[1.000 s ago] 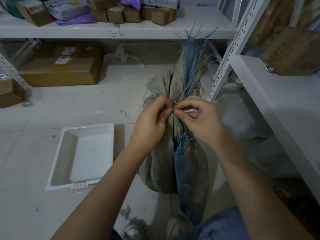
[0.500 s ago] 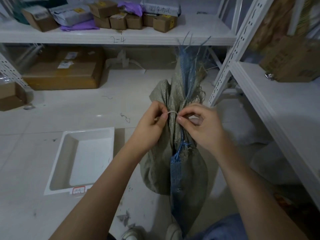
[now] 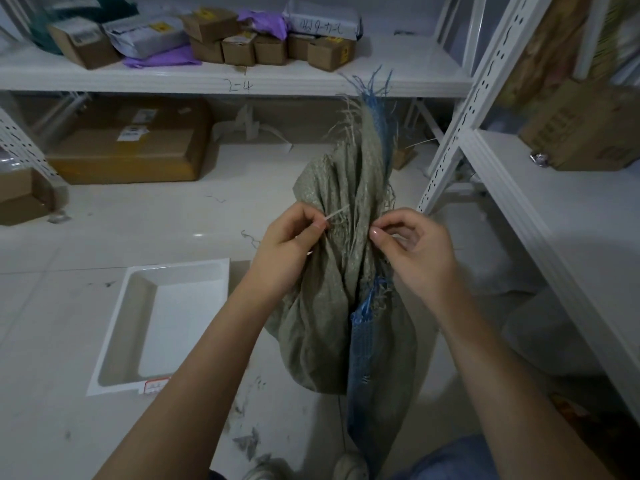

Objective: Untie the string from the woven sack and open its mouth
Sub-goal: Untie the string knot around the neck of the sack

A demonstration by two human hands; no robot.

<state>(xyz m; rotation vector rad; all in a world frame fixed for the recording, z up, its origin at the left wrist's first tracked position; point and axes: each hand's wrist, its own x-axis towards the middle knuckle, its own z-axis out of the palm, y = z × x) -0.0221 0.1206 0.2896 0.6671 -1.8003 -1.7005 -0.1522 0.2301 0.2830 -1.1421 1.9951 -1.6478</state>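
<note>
Your left hand (image 3: 289,242) pinches the pale string (image 3: 337,213) at the woven sack (image 3: 332,292) neck; your right hand (image 3: 414,252) pinches the neck's other side.

Pale tiled floor (image 3: 104,244), scuffed, dark marks and scraps near bottom. White metal shelf (image 3: 242,81) across the far side, marked "2-4", loaded with small cardboard boxes (image 3: 239,50) and purple mailers (image 3: 162,60). Large flat carton (image 3: 131,147) beneath it. White shelving unit (image 3: 554,188) on right. White tray (image 3: 180,275) on floor, left. Dim, even light.
</note>
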